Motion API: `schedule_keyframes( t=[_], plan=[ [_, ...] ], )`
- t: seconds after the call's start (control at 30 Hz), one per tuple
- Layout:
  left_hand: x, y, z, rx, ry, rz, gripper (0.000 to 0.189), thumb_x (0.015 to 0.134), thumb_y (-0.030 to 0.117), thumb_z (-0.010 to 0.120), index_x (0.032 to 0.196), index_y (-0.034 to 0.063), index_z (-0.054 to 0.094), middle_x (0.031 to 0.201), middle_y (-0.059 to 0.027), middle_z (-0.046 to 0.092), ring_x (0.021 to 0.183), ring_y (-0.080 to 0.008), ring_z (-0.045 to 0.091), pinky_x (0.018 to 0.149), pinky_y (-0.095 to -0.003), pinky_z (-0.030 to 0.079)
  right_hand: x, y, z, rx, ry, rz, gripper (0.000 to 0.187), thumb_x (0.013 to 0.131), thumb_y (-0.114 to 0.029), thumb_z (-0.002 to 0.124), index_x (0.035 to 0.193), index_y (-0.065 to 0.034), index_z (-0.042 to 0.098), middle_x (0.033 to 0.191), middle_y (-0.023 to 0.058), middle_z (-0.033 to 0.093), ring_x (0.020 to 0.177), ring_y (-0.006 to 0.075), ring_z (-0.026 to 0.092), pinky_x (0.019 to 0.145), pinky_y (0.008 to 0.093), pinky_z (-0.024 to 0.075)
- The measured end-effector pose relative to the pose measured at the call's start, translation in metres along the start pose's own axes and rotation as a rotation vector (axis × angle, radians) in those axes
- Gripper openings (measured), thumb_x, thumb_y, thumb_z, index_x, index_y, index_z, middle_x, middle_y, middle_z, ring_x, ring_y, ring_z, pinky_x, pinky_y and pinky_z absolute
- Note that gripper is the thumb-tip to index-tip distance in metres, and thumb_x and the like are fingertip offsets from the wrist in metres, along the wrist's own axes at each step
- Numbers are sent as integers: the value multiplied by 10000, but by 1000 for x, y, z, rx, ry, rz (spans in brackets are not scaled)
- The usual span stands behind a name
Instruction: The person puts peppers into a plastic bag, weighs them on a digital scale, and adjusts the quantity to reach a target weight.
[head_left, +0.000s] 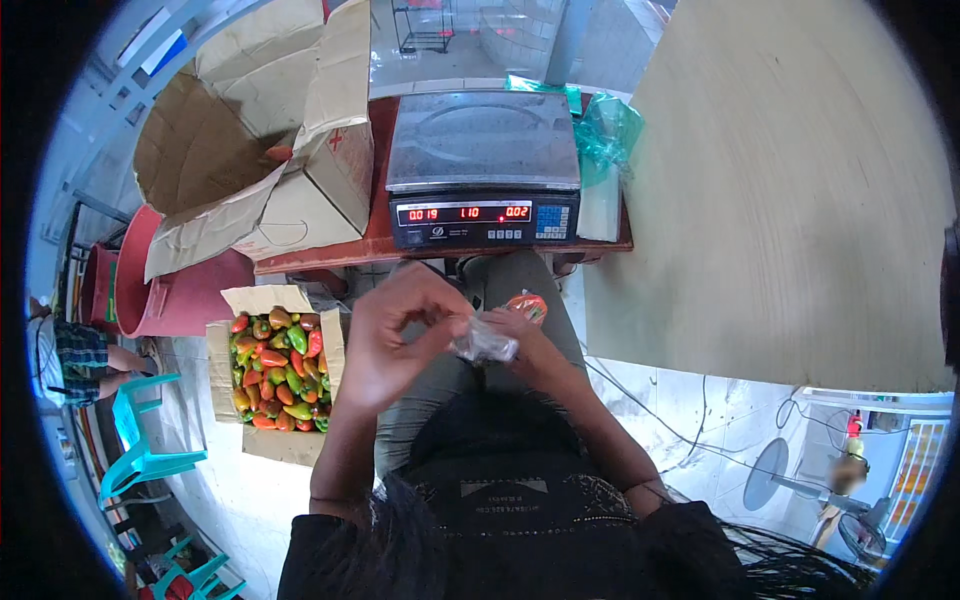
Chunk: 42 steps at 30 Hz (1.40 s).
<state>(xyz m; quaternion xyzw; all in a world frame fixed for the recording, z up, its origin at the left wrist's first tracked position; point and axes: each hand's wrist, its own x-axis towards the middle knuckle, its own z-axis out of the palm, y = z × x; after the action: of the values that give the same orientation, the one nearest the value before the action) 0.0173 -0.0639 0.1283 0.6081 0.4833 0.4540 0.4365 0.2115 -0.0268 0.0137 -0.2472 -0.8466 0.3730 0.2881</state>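
Above my lap, my left hand (401, 326) pinches the gathered end of a clear plastic bag (489, 343) between thumb and finger. My right hand (525, 341) grips the same bag from the right side. Red and green peppers (529, 306) show through clear plastic just beyond my right hand. Ahead of both hands a digital scale (484, 217) with a bare metal platter stands on a red table (322, 260); its red display is lit. An open cardboard box (281, 451) full of red, green and orange peppers lies on the floor at the left.
A large cardboard carton (330, 187) stands on the table's left, a pepper inside. Green plastic bags (606, 131) and clear bags (600, 210) lie right of the scale. A pale board (765, 210) fills the right. Pink tubs (195, 292), a turquoise chair (139, 442) and a person (82, 360) are left.
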Motion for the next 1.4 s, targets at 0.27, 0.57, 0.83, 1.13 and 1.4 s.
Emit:
schedule_keyframes(
  t=[0.27, 0.57, 0.83, 1.13, 1.4],
  plan=[
    [-17, -99, 10, 182, -281, -3, 677, 688, 169, 719, 1285, 64, 418, 1288, -126, 430, 1249, -271, 378, 1060, -361, 283, 18, -27, -20, -54, -109, 112, 344, 659, -57, 639, 1000, -62, 598, 951, 101, 541, 943, 286, 514, 837, 378, 403],
    [-23, -115, 61, 68, -160, 205, 449, 792, 209, 632, 1188, 58, 485, 1222, -108, 469, 1151, -240, 444, 1005, -354, 332, 24, -43, -17, -189, -77, 3, 381, 622, -45, 656, 996, -96, 610, 885, 64, 538, 875, 245, 512, 806, 372, 392],
    [-36, -112, 67, 75, -228, 141, 278, 880, 235, 547, 1091, 53, 543, 1112, -87, 538, 1064, -198, 494, 950, -347, 367, 20, -49, -28, -95, -123, 21, 373, 616, -37, 648, 984, -78, 601, 896, 83, 540, 878, 258, 507, 830, 357, 382],
    [-25, -85, 66, -481, -543, -231, 272, 945, 267, 441, 944, 43, 595, 1022, -76, 576, 1013, -191, 509, 917, -336, 378, -23, -19, -38, 458, 72, 394, 461, 676, 46, 590, 1131, -7, 541, 1197, 167, 515, 1098, 313, 499, 950, 371, 375],
    [-17, -60, 54, -83, -542, -56, 366, 948, 346, 389, 824, 64, 588, 863, -84, 536, 866, -232, 497, 792, -347, 394, -4, -60, -78, 735, 332, 325, 143, 820, -52, 552, 923, 33, 602, 827, 98, 622, 788, 157, 603, 711, 275, 459]
  ],
)
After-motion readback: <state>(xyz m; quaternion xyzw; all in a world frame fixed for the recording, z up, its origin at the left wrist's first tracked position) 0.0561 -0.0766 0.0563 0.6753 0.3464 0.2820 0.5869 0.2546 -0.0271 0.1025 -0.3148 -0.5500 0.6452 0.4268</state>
